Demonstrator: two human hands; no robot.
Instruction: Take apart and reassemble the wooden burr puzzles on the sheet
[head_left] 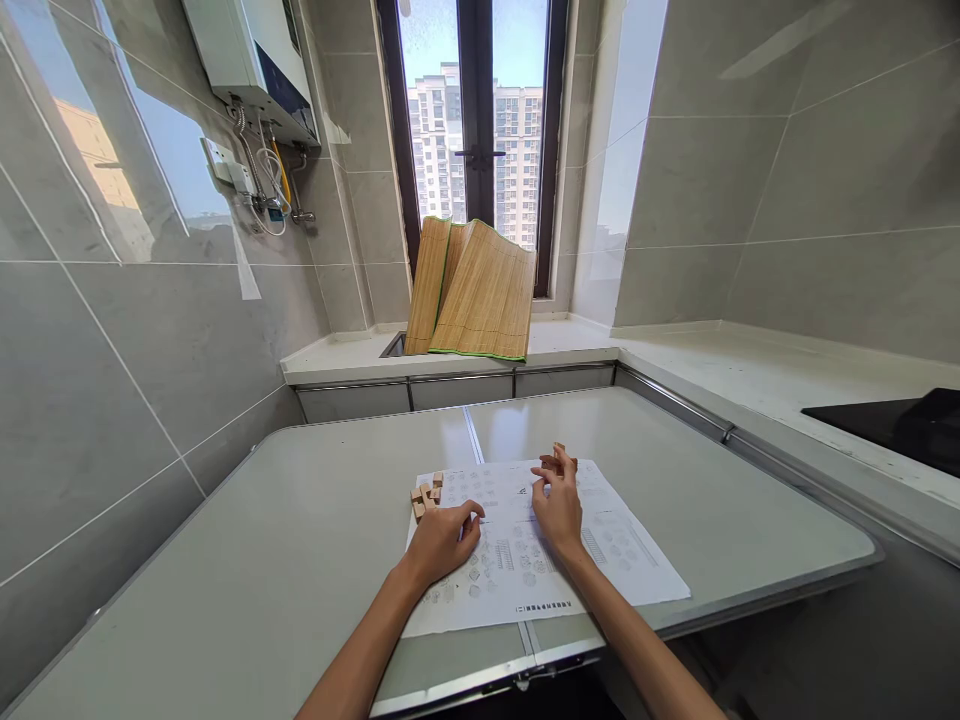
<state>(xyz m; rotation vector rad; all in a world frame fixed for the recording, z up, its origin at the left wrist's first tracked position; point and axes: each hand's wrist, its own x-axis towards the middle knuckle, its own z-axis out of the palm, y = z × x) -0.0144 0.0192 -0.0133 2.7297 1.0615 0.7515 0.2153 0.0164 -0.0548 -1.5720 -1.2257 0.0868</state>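
A large printed sheet point(495, 590) with small diagrams and text lies on the light table. My left hand point(448, 538) rests on its left part, fingers curled in loosely, with nothing seen in them. Just beyond that hand, several small wooden blocks point(425, 493) sit in a cluster at the sheet's left edge, partly covered by it. My right hand point(558, 505) is over the upper right of the sheet, fingers bent and raised. A small wood-coloured thing shows at its fingertips, too small to make out.
The pale table point(300, 560) has a metal seam down its middle. Behind it, a white counter point(577, 335) holds folded bamboo mats point(484, 290) before a window. A black object point(900, 425) lies on the right counter. A water heater point(251, 65) hangs at upper left.
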